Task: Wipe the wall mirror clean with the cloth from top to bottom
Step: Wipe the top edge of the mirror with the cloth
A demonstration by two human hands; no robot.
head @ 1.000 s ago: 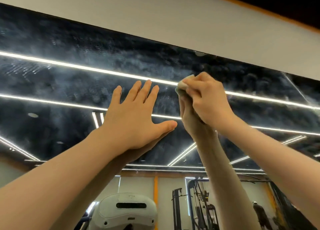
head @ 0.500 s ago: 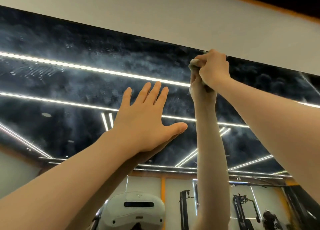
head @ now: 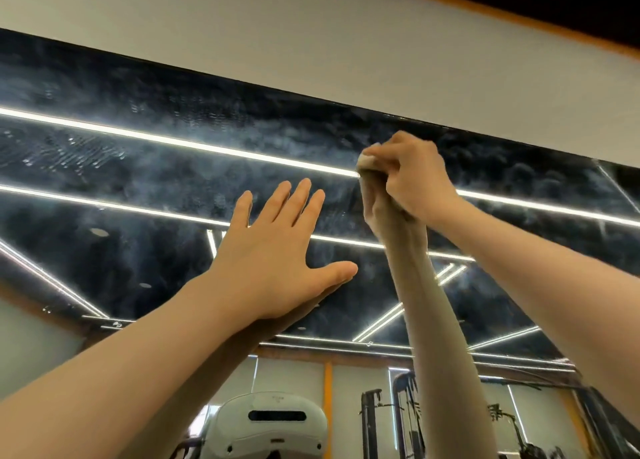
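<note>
The wall mirror [head: 138, 188] fills the view and is hazy with smears and streaks across its upper part. My right hand [head: 412, 178] grips a small pale cloth [head: 367, 161], bunched in the fingers, and presses it on the glass a little below the mirror's top edge. Only a corner of the cloth shows past the fingers. My left hand [head: 277, 254] lies flat on the mirror with fingers spread, lower and to the left of the cloth. Both arms are mirrored in the glass.
A white wall band [head: 311, 43] runs above the mirror's top edge, under a dark ceiling with an orange trim. The glass reflects ceiling light strips, gym machines [head: 391, 420] and a white headset [head: 273, 424] at the bottom.
My right hand rose with the cloth to the mirror's top edge, then came back down and slightly left. My left hand stayed flat on the glass.
</note>
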